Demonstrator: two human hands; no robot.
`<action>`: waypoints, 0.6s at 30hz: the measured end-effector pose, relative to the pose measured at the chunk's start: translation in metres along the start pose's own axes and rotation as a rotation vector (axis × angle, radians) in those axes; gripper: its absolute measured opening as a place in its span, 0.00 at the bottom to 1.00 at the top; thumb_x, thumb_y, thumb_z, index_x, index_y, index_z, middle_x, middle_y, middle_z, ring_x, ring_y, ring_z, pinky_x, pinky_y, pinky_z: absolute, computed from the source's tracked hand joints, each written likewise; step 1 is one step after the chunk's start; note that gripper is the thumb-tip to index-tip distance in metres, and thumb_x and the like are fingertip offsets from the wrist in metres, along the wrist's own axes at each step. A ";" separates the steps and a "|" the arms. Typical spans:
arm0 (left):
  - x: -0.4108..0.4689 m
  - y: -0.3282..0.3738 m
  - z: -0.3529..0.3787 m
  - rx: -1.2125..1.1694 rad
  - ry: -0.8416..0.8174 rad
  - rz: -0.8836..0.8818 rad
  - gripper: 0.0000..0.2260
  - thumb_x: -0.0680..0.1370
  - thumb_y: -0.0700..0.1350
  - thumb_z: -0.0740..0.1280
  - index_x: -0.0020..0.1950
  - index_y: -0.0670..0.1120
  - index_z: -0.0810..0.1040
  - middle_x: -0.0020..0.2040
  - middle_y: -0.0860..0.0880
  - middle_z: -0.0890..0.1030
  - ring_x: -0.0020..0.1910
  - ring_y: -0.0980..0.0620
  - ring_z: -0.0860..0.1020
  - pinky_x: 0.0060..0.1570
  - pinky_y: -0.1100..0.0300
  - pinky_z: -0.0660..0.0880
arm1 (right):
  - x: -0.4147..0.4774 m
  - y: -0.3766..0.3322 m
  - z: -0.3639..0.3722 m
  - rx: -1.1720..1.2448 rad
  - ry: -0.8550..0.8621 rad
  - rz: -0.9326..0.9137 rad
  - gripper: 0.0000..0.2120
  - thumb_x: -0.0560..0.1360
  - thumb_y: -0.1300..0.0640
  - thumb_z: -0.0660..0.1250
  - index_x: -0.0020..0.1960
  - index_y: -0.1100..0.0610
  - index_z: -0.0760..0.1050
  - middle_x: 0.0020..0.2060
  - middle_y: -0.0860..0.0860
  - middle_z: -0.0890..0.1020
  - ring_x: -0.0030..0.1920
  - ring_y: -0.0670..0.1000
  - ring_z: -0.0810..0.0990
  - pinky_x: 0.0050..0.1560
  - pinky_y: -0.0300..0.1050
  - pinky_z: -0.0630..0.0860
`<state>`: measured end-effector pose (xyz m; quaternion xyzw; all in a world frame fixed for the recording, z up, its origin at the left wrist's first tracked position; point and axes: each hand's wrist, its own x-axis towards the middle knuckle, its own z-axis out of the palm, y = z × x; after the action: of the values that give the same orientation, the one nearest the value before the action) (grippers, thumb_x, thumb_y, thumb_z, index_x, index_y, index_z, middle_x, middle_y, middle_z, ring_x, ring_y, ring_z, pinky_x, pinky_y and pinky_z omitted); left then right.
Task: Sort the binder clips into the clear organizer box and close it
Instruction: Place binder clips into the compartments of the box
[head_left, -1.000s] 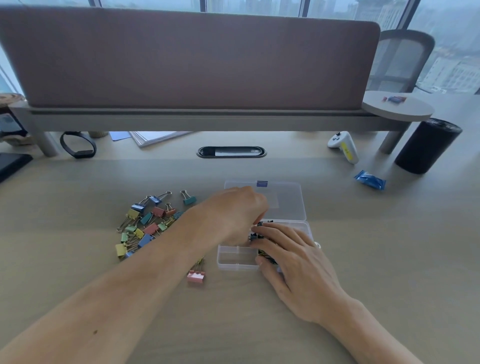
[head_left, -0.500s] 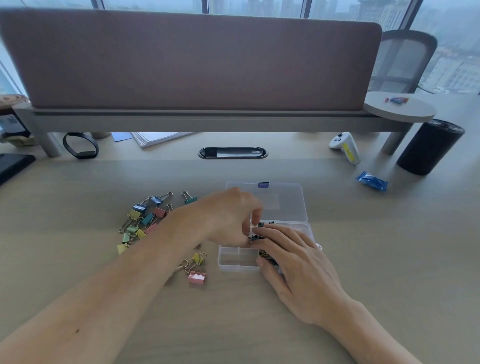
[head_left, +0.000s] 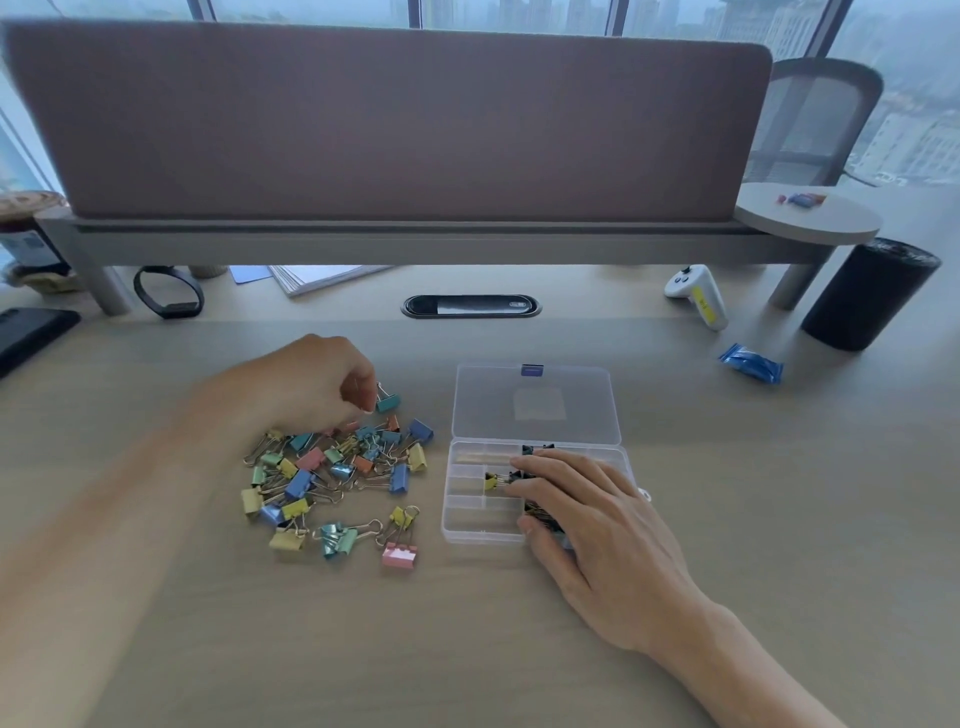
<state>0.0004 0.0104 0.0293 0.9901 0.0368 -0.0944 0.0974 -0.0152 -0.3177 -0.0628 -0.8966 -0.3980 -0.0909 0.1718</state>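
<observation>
The clear organizer box (head_left: 453, 519) lies open on the desk, its lid (head_left: 535, 405) folded back flat. My right hand (head_left: 597, 525) rests on the box's right compartments with fingers straight, covering several black clips. A yellow clip (head_left: 490, 482) sits in a middle compartment. Left of the box is a loose pile of coloured binder clips (head_left: 332, 467), with a pink clip (head_left: 399, 556) at its near edge. My left hand (head_left: 306, 384) hovers, blurred, over the pile's far side. Its fingers are curled, fingertips beside a teal clip (head_left: 388, 403). Whether it pinches anything is unclear.
A black cylinder (head_left: 870, 293), a white controller (head_left: 698, 293) and a blue packet (head_left: 750, 364) sit at the back right. A cable grommet (head_left: 470, 305) lies behind the box. A black band (head_left: 169, 291) and papers (head_left: 322, 275) lie under the partition shelf.
My left hand has left the box and swung left to the far side of the clip pile. A yellow clip now shows in the box. My right hand stays on the box.
</observation>
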 end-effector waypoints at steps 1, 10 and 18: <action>-0.002 0.000 0.001 -0.007 -0.013 0.001 0.06 0.76 0.44 0.74 0.45 0.56 0.82 0.45 0.56 0.83 0.44 0.56 0.81 0.42 0.61 0.74 | 0.000 0.000 0.000 0.000 0.000 0.000 0.19 0.85 0.43 0.53 0.71 0.42 0.75 0.74 0.37 0.72 0.78 0.42 0.65 0.76 0.44 0.63; -0.003 0.007 0.014 -0.009 -0.060 0.001 0.13 0.73 0.43 0.77 0.52 0.57 0.81 0.49 0.58 0.80 0.47 0.57 0.79 0.47 0.58 0.79 | 0.000 0.000 0.000 0.001 -0.003 0.004 0.19 0.85 0.43 0.53 0.71 0.42 0.74 0.74 0.36 0.71 0.78 0.41 0.64 0.77 0.45 0.64; -0.001 0.004 0.015 0.022 0.017 0.047 0.10 0.73 0.41 0.75 0.44 0.55 0.78 0.44 0.56 0.80 0.43 0.57 0.79 0.39 0.62 0.73 | 0.000 0.001 0.000 0.015 0.003 0.005 0.19 0.85 0.43 0.53 0.71 0.41 0.75 0.74 0.36 0.71 0.78 0.41 0.63 0.76 0.46 0.66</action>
<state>-0.0024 0.0038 0.0162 0.9924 0.0135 -0.0842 0.0887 -0.0149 -0.3179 -0.0633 -0.8961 -0.3962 -0.0888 0.1792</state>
